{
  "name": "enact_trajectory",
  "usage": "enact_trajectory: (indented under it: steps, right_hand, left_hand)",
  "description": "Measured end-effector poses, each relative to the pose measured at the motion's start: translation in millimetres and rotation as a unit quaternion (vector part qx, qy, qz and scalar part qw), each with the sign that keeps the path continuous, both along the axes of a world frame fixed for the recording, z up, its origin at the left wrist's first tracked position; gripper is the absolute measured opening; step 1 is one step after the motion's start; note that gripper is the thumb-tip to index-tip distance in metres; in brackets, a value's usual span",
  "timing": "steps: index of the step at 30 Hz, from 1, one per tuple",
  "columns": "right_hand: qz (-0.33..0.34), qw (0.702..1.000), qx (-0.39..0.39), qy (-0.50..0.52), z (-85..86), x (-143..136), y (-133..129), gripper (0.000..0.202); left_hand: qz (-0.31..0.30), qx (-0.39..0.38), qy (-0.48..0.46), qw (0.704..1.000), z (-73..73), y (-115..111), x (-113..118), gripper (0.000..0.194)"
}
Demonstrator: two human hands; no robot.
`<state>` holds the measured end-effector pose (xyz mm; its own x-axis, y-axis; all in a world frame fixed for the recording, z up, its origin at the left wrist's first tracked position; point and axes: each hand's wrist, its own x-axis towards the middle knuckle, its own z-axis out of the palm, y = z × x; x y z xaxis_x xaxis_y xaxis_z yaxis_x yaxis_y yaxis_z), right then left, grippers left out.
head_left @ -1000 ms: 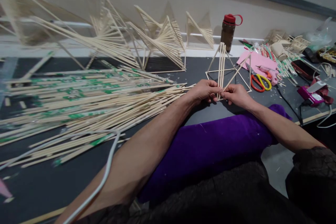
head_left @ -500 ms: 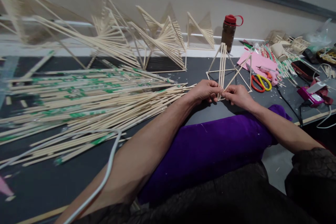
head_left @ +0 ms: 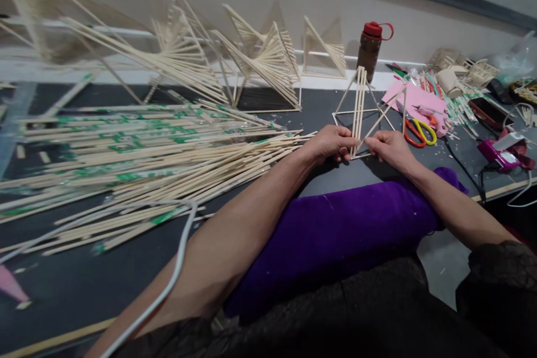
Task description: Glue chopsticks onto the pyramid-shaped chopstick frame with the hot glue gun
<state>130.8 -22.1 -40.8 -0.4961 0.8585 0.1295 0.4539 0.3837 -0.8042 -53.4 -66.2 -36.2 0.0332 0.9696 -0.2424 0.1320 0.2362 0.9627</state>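
A small frame of thin wooden sticks [head_left: 359,103] stands on the dark table, with several uprights side by side and slanted sticks around them. My left hand [head_left: 333,142] is closed, thumb and finger pinching the uprights low down. Close by on the right, my right hand [head_left: 392,150] is closed in a pinch at the lower end of a slanted wooden stick [head_left: 384,114]. This stick leans up to the right, toward the frame's right corner. A small gap lies between the fingertips of the two hands.
Many loose and wrapped sticks [head_left: 176,173] lie at left, crossed by a white cable [head_left: 178,263]. Finished twisted stick models [head_left: 268,61] line the wall. A red-capped bottle [head_left: 369,53], scissors [head_left: 419,133], a pink glue gun [head_left: 436,116] and a phone [head_left: 489,113] are at right. Purple cloth [head_left: 335,235] covers my lap.
My right hand has drawn slightly right, away from my left fingertips, and the gap between the hands has opened. My left hand stays at the uprights. The view has shifted a little.
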Motion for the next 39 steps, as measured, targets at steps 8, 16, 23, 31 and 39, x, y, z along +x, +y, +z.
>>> enact_trajectory:
  steps: [8, 16, 23, 31, 39]
  right_hand:
    - [0.031, 0.999, -0.028, -0.016, -6.9, -10, 1, 0.024]
    - [0.031, 0.999, -0.033, -0.025, -4.5, -10, 0, 0.023]
    - [0.027, 0.999, -0.023, -0.04, -3.3, -13, -3, 0.02]
    - [0.039, 0.998, -0.03, -0.042, -1.9, -13, -3, 0.018]
    - [0.043, 0.998, -0.026, -0.042, -3.3, -14, -2, 0.012]
  left_hand:
    - [-0.006, 0.005, -0.001, 1.0, 0.7, 0, 0, 0.018]
    - [0.006, 0.007, -0.006, 1.0, 0.4, 0, 1, 0.018]
    - [-0.001, 0.007, -0.007, 1.0, 0.6, 0, 1, 0.023]
    - [-0.011, 0.009, -0.007, 1.0, 1.2, 0, -3, 0.022]
    - [0.08, 0.031, -0.054, 0.995, 6.3, 0, 1, 0.012]
